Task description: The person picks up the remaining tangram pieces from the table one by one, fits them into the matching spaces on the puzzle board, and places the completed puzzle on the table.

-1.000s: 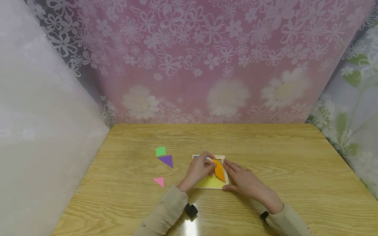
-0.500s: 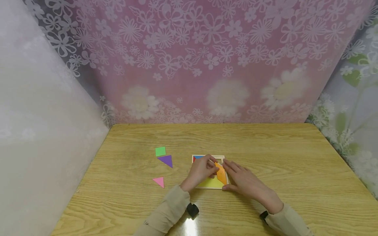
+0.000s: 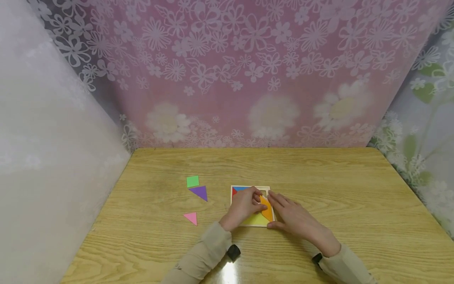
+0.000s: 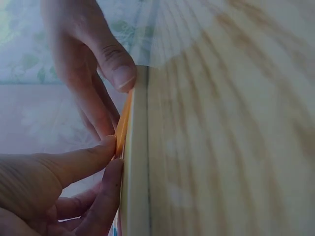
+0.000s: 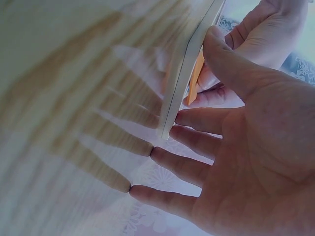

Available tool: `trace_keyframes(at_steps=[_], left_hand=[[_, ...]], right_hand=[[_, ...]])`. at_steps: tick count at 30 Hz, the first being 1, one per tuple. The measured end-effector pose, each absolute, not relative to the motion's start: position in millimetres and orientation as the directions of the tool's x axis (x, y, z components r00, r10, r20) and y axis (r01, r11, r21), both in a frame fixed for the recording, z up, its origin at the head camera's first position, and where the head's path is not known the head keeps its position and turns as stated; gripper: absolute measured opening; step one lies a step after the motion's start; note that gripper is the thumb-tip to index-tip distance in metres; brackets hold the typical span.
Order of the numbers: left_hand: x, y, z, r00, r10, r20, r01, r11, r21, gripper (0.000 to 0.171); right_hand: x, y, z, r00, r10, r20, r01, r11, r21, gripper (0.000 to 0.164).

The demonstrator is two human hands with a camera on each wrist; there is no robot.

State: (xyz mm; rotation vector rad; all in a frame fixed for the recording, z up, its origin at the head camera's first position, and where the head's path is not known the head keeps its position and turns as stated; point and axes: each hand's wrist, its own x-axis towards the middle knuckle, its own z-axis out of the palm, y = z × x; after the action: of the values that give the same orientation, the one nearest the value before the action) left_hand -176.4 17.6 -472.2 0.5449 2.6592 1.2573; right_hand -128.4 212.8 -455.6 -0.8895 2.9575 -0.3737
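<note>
My left hand (image 3: pixel 242 207) pinches an orange parallelogram tangram piece (image 3: pixel 267 211) between thumb and fingers over the right side of a wooden puzzle tray (image 3: pixel 259 187). In the left wrist view the orange piece (image 4: pixel 124 125) leans at a slant against the tray's rim (image 4: pixel 140 147). Parts of a yellow piece (image 3: pixel 254 221), a blue piece (image 3: pixel 240 189) and a red piece (image 3: pixel 234 192) show inside the tray; my left hand covers the middle. My right hand (image 3: pixel 299 221) lies along the tray's right edge, fingers extended, thumb at the near corner. In the right wrist view its fingertips (image 5: pixel 156 152) touch the tabletop.
Left of the tray on the wooden table (image 3: pixel 149 236) lie a green square piece (image 3: pixel 192 181), a purple triangle (image 3: pixel 200 193) and a pink triangle (image 3: pixel 192 218). Flowered cloth (image 3: pixel 248 79) hangs behind the table and at the sides.
My left hand has moved slightly right and toward me with the orange piece, which now sits nearer the tray's right rim. The right hand holds its place.
</note>
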Motion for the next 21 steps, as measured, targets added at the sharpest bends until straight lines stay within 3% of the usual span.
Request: trace_keyframes(at_steps=[10,17,21], left_hand=[[-176.2,20.3,-469.7,-0.906,0.421,0.037,0.313,0.609,0.729,0.040],[-177.2,16.2,-467.7,-0.909,0.403,0.106,0.350,0.601,0.719,0.014],[-178.2,10.2,-464.8,-0.911,0.385,0.149,0.358,0.554,0.752,0.010]], right_hand=[[-128.2,213.6,-456.6,-0.831,-0.553,0.058,-0.551,0.805,-0.219,0.080],[-128.5,212.9,-456.3,-0.835,-0.548,0.044,-0.542,0.807,-0.235,0.080],[-128.6,213.2,-456.2,-0.840,-0.542,0.026,-0.532,0.813,-0.235,0.081]])
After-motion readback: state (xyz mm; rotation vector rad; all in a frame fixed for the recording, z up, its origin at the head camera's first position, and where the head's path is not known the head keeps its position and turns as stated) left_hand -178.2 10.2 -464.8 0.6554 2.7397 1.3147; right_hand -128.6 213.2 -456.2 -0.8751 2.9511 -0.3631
